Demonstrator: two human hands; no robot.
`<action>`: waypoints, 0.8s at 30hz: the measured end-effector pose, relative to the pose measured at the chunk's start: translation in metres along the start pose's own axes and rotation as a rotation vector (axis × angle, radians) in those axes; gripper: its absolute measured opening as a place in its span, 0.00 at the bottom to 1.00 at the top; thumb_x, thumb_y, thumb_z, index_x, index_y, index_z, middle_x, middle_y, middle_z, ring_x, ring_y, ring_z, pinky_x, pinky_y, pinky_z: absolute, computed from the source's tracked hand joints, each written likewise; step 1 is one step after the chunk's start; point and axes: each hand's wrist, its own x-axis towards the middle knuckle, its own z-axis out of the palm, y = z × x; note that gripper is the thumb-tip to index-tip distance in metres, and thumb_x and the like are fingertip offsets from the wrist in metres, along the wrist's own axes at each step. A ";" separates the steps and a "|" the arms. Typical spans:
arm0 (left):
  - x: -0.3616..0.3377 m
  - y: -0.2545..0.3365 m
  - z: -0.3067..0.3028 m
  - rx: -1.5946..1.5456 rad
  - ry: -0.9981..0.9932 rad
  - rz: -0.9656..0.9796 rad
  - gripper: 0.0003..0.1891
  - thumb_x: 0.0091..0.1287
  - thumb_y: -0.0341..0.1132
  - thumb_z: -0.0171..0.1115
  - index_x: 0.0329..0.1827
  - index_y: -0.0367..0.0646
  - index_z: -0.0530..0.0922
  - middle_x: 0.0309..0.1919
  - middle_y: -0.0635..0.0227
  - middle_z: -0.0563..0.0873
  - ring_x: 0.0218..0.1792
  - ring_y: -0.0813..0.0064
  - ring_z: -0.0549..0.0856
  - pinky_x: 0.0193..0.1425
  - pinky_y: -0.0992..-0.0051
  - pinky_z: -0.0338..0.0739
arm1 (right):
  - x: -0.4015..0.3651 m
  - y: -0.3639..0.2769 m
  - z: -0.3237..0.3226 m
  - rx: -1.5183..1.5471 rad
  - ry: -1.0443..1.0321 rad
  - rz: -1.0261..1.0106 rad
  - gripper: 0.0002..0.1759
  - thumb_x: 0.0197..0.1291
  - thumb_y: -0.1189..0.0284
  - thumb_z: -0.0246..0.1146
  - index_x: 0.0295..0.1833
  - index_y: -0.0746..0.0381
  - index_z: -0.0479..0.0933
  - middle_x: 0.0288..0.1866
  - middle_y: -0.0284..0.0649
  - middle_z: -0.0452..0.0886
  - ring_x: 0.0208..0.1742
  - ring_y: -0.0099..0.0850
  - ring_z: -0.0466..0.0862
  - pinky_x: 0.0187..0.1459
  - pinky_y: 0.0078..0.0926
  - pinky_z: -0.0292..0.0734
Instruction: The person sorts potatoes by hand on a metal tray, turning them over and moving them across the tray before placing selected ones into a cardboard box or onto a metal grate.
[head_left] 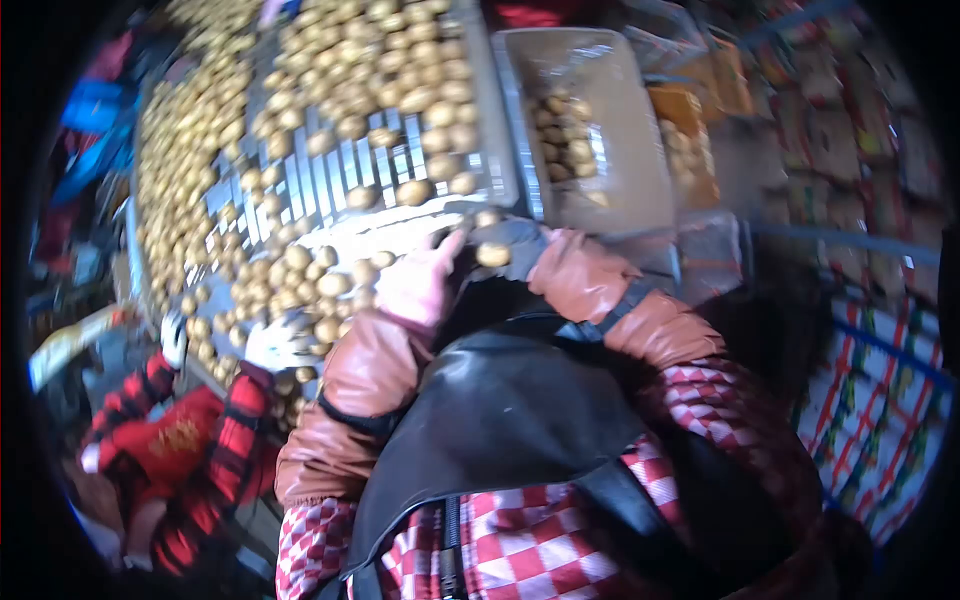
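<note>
My left hand (425,275), in a pink glove, is at the lower edge of the sorting table, with its fingers toward my right hand; blur hides how they are bent. My right hand (518,248) wears a dark grey glove and holds a potato (492,255) at its fingers. Just above them is another potato (487,217). Loose potatoes (290,285) lie to the left of my left hand. Brown sleeve covers reach up both forearms, and a dark apron hangs over my checked clothing.
Many potatoes (370,50) cover the slatted metal surface (330,180). A pale bin (620,120) with potatoes stands at the right, beside an orange crate (705,155). At left, a co-worker's white-gloved hand (280,342) is among potatoes. Printed boxes (880,400) are stacked at far right.
</note>
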 end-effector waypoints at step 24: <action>0.056 0.051 0.055 -0.912 -0.263 0.168 0.13 0.77 0.25 0.55 0.61 0.35 0.77 0.50 0.62 0.85 0.51 0.73 0.83 0.61 0.74 0.74 | -0.149 -0.005 -0.035 -0.167 0.397 0.049 0.39 0.71 0.39 0.53 0.65 0.66 0.73 0.52 0.47 0.84 0.42 0.34 0.88 0.32 0.28 0.85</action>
